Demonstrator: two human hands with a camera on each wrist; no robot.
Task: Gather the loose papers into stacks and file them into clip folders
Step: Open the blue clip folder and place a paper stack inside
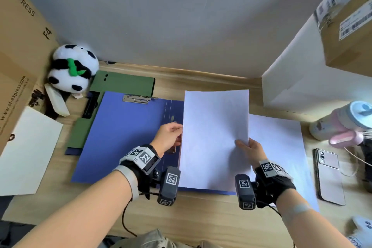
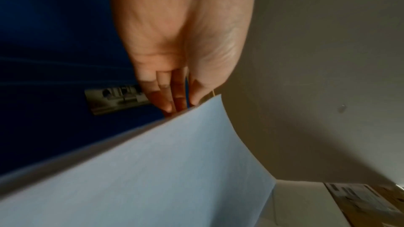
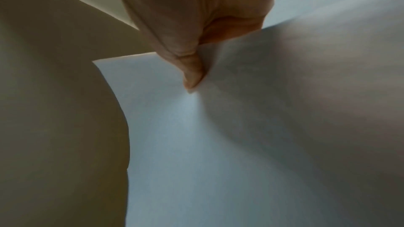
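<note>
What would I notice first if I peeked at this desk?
Probably the stack of white paper sheets in the middle, held up by the left hand and right hand over the open blue clip folder lying flat on the wooden desk. Next, the black-and-white plush panda in the far left corner.

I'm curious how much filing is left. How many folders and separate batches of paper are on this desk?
Blue folders: 1
Green folders: 1
Held paper stacks: 1
Papers lying flat: 2
Total: 5
</note>
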